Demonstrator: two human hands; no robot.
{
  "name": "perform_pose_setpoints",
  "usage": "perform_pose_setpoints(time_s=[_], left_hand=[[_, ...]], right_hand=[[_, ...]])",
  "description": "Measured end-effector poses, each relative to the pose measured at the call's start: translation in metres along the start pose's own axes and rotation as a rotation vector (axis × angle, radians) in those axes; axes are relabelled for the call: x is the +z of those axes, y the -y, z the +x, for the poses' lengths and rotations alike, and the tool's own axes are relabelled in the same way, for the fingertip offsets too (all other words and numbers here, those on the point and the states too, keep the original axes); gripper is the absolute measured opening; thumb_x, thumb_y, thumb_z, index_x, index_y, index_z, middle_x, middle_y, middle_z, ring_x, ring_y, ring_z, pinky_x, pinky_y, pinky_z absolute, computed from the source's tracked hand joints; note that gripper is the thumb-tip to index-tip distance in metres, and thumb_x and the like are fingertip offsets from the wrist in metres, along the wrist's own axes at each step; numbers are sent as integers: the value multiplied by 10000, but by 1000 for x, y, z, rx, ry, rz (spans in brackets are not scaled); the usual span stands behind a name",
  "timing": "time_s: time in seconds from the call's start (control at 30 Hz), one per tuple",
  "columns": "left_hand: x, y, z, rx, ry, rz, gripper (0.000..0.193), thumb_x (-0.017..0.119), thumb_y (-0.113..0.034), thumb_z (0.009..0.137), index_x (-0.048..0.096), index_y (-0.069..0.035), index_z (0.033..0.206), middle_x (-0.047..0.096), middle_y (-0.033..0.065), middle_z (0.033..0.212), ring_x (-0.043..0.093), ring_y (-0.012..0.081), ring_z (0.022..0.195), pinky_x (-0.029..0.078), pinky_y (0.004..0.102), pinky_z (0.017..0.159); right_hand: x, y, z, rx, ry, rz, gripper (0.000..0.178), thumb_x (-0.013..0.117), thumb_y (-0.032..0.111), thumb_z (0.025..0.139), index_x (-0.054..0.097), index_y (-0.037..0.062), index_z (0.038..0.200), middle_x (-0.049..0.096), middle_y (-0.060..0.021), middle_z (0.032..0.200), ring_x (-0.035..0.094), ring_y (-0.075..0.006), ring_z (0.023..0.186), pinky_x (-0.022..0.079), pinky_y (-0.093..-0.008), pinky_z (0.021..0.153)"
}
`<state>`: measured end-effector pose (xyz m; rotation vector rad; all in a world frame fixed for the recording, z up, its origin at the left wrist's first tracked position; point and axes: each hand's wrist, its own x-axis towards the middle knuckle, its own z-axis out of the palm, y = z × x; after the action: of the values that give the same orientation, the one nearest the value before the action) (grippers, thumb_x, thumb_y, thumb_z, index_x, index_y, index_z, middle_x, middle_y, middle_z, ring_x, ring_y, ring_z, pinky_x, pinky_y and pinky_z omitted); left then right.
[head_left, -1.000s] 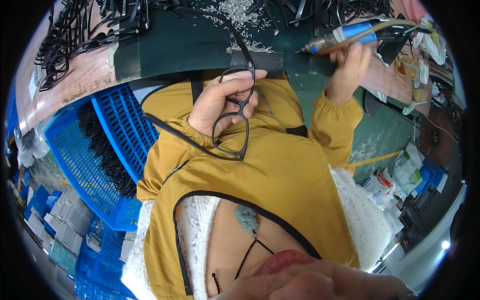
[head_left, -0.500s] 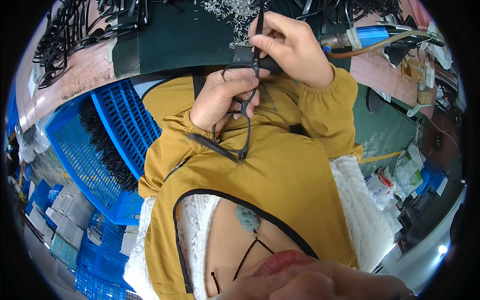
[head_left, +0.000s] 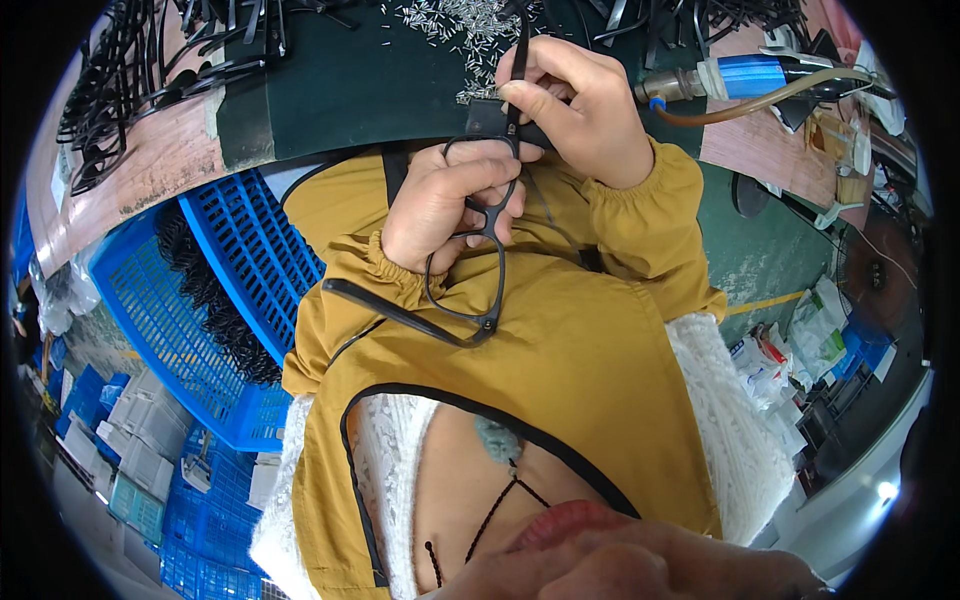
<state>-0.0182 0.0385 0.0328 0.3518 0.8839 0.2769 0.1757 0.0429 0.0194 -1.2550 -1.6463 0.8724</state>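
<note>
Black eyeglass frames (head_left: 502, 275) hang from my left hand (head_left: 440, 205), whose fingers are closed around the upper lens rim and bridge. The lens openings look empty. My right hand (head_left: 585, 110) pinches a black temple arm (head_left: 519, 62) between thumb and fingers, and that arm's lower end meets the hinge corner of the frames. The other temple arm (head_left: 400, 315) sticks out to the left from the lower corner, over my yellow smock. A small dark block (head_left: 487, 118) at the table edge lies just behind the hinge, partly hidden by my hands.
Small silvery pins (head_left: 470, 40) are heaped on the dark green table mat (head_left: 340, 90). Black temple arms (head_left: 110, 90) pile up at left, more at far right. A blue power tool (head_left: 750, 77) with a brown hose lies right. Blue baskets (head_left: 135, 310) stand left, holding black parts.
The lower temple arm has swung outward to the left and shows longer. The lower part of the frames has shifted slightly down and right. Both hands keep their grips.
</note>
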Motion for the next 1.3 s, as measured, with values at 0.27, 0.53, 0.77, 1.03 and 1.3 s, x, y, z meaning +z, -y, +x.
perform_pose_setpoints(time_s=[0.27,0.53,0.77,1.03,1.3], left_hand=[[-1,2,-1,9,-1,46,322,629,-182,951,691,19,1196,665,72,750,613,124,530,362,226,419],[2,2,-2,12,-7,36,305,620,-168,962,693,13,1196,671,70,757,614,118,532,366,220,429],[-3,4,0,3,28,8,299,616,-179,979,689,-4,1210,671,61,763,623,119,560,378,222,450],[4,33,8,-160,85,-311,294,540,-314,1058,664,-77,1180,605,3,756,497,90,540,382,251,495],[0,57,29,-91,240,-425,279,479,-362,1088,648,-155,1168,545,-46,725,441,67,503,343,255,461]], right_hand=[[-2,-1,5,23,38,-1,80,674,60,898,666,-6,941,584,-97,695,584,-237,552,467,-328,540],[-1,4,-2,-131,-21,-148,105,693,20,914,676,-32,1003,658,-83,842,651,-146,717,527,-275,643],[3,10,-9,75,-56,-13,100,726,74,900,693,3,962,663,-122,810,666,-171,694,511,-289,605],[-86,5,-48,-295,-963,-28,277,464,144,1030,564,-41,1209,637,-108,935,622,-253,890,518,-375,847],[-56,-43,-3,-268,-414,1037,564,595,526,980,535,39,1259,519,-53,938,492,-156,774,443,-279,615]])
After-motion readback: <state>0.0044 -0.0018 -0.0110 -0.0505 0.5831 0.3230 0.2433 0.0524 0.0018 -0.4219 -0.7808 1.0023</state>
